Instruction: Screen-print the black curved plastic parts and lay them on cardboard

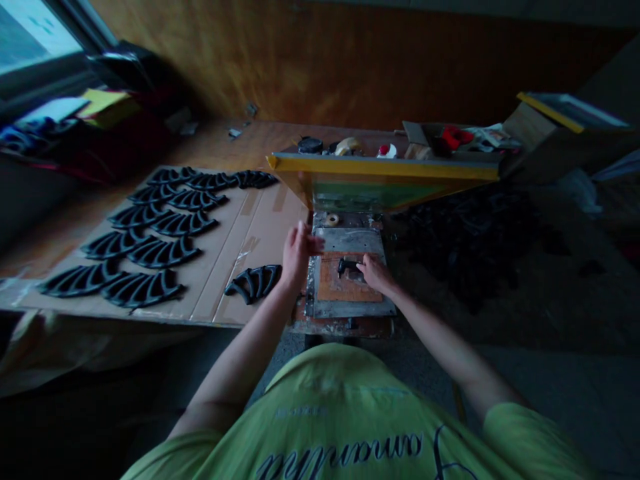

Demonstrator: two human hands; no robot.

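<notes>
My right hand (376, 272) pinches a small black L-shaped plastic part (347, 267) over a brown board (331, 288). The board lies on a flat grey base plate (350, 311). To the left, my left hand (298, 251) is raised beside the plate's edge, holding nothing, its fingers apart and slightly blurred. Near that wrist, a short row of black parts (254, 283) rests on a cardboard sheet (210, 293). Behind the plate, a yellow-edged screen frame (390, 167) stands tilted up. A tape roll (332, 219) sits under it.
Several curved rows of similar black parts (145, 288) cover the cardboard's left side. A dark heap of black pieces (465, 240) lies at the right. Behind the frame are a red object (456, 137) in a box and other small items. A wooden wall (320, 60) closes the back.
</notes>
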